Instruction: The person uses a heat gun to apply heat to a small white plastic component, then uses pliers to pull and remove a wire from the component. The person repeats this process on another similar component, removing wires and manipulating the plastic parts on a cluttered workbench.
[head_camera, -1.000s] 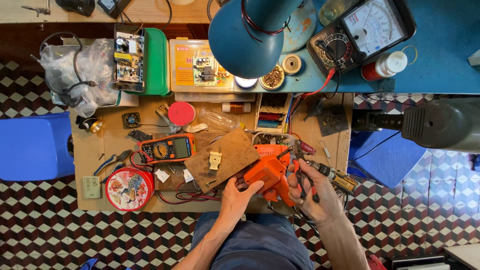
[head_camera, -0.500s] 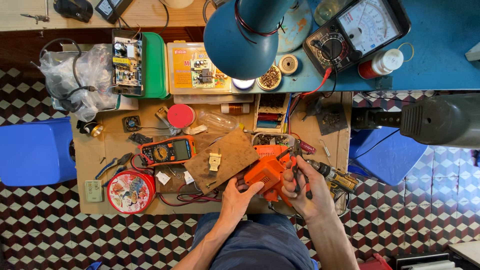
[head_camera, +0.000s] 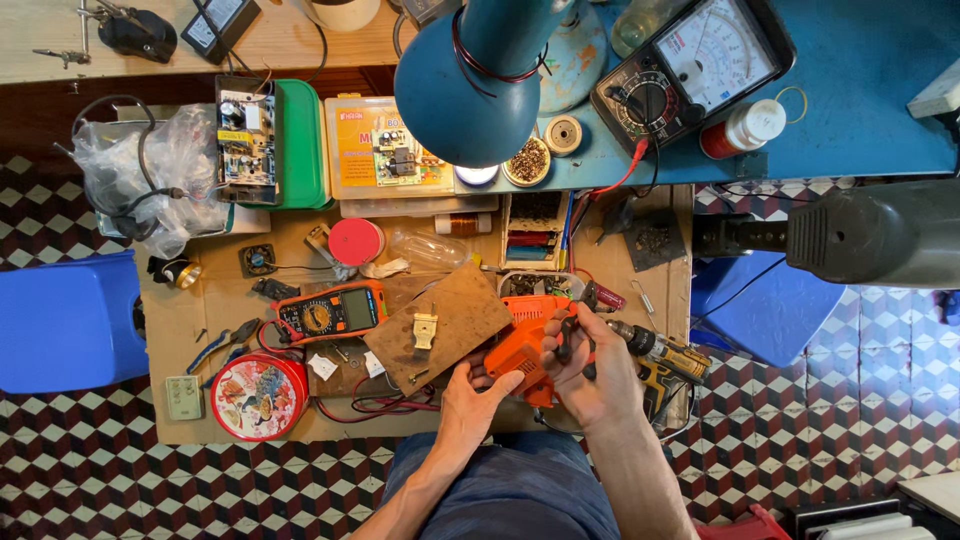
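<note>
An orange power tool body (head_camera: 522, 345) lies at the near edge of the low wooden table (head_camera: 180, 320). My left hand (head_camera: 472, 395) grips its lower left side, thumb on top. My right hand (head_camera: 590, 372) rests on its right side, and its fingers pinch a small dark tool (head_camera: 568, 330) against the casing. A brown board (head_camera: 440, 325) with a pale plug on it sits just left of the tool. A black and yellow cordless drill (head_camera: 665, 352) lies to the right of my right hand.
An orange multimeter (head_camera: 330, 312), a round red tin (head_camera: 258, 396), pliers (head_camera: 222, 343) and red wires lie on the left. A blue lamp shade (head_camera: 470, 85) overhangs the middle, an analogue meter (head_camera: 700, 55) sits on the blue bench. Blue stools (head_camera: 65, 320) flank the table.
My right hand has shifted left and closed onto the orange tool with the small dark tool. My left hand has kept its grip.
</note>
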